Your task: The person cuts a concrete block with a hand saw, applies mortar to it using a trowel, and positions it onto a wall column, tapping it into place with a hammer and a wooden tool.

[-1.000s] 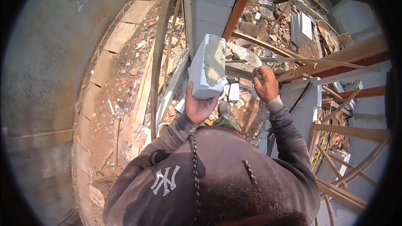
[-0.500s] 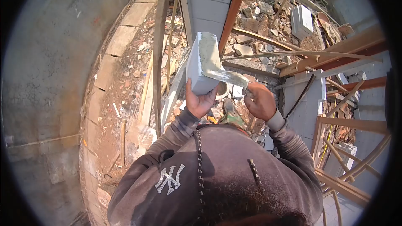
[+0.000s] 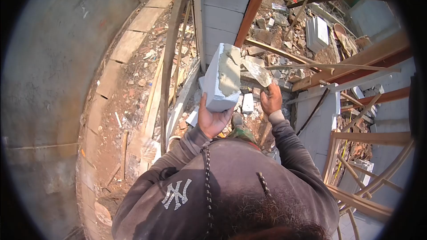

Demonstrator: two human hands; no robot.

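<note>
Left hand [image 3: 214,119] is cupping a mortared concrete block [image 3: 225,76], likely brittle, best held underneath; right hand [image 3: 271,100] is clasping a trowel [image 3: 257,72].

A white block [image 3: 212,84], smeared with mortar [image 3: 230,73] on top, is held by the left hand [image 3: 215,121]. Just right of the block, a trowel [image 3: 259,72] is gripped by the right hand [image 3: 271,101].

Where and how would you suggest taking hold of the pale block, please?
I'd cup the pale block at its near end, coming from below, as the left hand does: mortar covers much of the upper face, while that end looks mostly bare.
</note>
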